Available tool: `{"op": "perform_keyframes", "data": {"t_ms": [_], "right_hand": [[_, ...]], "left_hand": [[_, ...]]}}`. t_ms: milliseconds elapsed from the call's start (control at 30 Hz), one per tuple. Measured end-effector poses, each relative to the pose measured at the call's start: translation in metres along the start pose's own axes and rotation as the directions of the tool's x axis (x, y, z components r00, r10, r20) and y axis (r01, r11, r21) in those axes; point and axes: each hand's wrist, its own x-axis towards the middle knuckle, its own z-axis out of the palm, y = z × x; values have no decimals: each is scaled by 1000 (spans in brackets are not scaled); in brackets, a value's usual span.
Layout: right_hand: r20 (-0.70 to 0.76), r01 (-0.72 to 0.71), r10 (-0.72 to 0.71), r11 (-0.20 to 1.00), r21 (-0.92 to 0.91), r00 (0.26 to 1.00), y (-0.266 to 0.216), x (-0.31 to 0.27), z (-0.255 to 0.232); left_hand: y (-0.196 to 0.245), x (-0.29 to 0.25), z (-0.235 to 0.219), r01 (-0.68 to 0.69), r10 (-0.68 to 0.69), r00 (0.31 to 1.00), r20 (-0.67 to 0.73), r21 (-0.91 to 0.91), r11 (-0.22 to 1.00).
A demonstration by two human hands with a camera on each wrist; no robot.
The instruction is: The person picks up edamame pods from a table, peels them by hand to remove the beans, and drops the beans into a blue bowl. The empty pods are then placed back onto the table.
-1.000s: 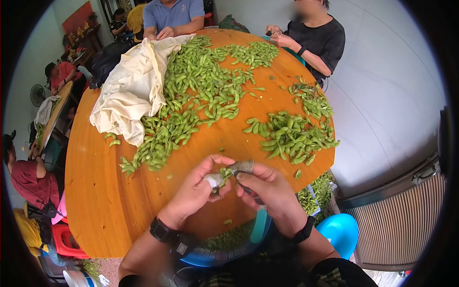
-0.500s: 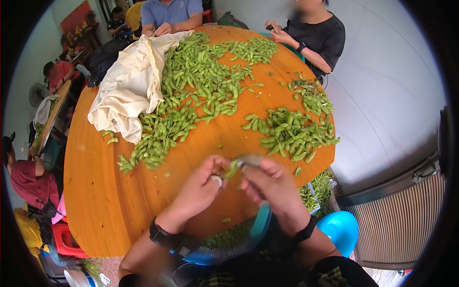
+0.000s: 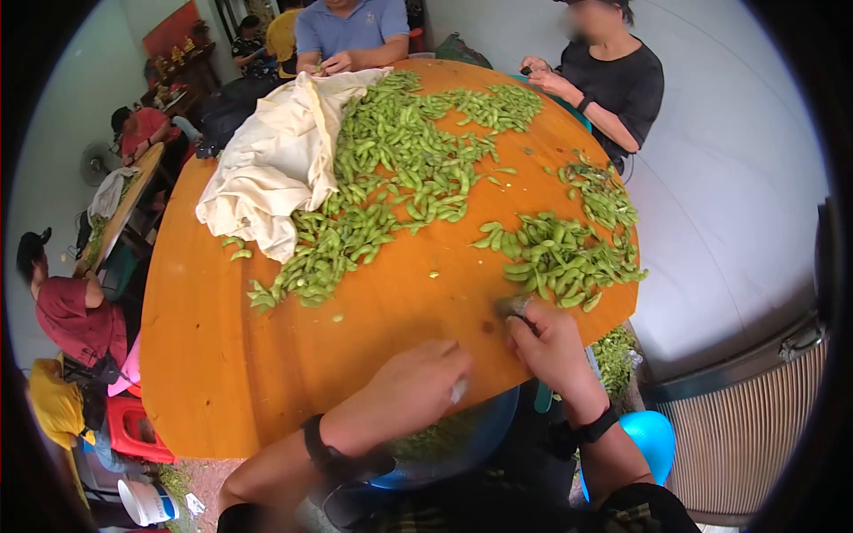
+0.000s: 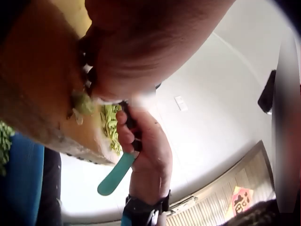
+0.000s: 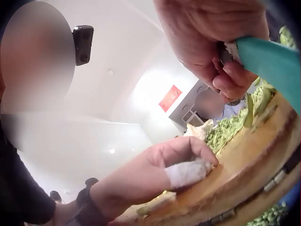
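My right hand (image 3: pixel 544 340) grips a teal-handled cutting tool (image 4: pixel 114 177), seen too in the right wrist view (image 5: pixel 275 60). Its taped fingertips (image 3: pixel 514 307) reach onto the table at the near edge of a small pile of edamame pods (image 3: pixel 562 258). My left hand (image 3: pixel 425 380) sits at the round wooden table's front edge (image 3: pixel 267 391), fingers curled, a bandaged finger (image 5: pixel 186 173) against the rim. A green scrap (image 4: pixel 82 103) shows by its fingers; whether it is pinched is unclear. Below it a blue basin (image 3: pixel 484 435) holds pods.
A big heap of pods (image 3: pixel 391 169) spills from a cream cloth (image 3: pixel 275 169) across the far table. Two people sit at the far side. A blue stool (image 3: pixel 649 435) and a tub of pods (image 3: pixel 613 355) stand at my right; other people sit left.
My hands have parted. The right one moved forward onto the table toward the small pile; the left dropped to the table's edge. The pod held between them is gone from view.
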Motion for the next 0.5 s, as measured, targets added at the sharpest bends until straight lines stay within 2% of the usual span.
{"op": "perform_keyframes", "data": {"t_ms": [67,100,167,200,233,267,300,367,400,467,500], "right_hand": [[47,-222,218,970,104,975,-4,-2,-2],[78,-239,231,964,116,970,-1,-1,-5],[95,-280,266,939,201,959,-6,0,-7],[110,-327,309,904,274,945,-7,0,-8],[117,-311,290,909,276,950,-6,0,-8],[123,-306,282,909,284,951,-6,0,-9],[124,-296,271,913,279,955,-6,0,-9],[121,-278,253,918,283,960,-6,-1,-10],[116,-262,238,924,279,964,-5,-1,-10],[107,-242,221,930,277,969,-5,-2,-11],[102,-234,214,931,279,972,-5,-3,-11]], "left_hand": [[3,-11,-14,-13,22,992,127,-67,998],[5,-17,-24,-4,11,992,126,-57,998],[6,-27,-47,221,-220,975,-22,37,975],[-3,-31,-51,225,-224,974,-24,50,973],[-17,-37,-49,388,-370,916,-157,105,915],[-30,-42,-47,544,-490,820,-296,136,828],[-42,-45,-44,549,-492,817,-302,145,823],[-58,-48,-41,456,-348,835,-425,183,871],[-55,-48,-40,454,-343,836,-428,191,870],[-44,-46,-36,327,-305,908,-288,31,944],[-38,-42,-38,328,-323,916,-238,-23,945]]}}
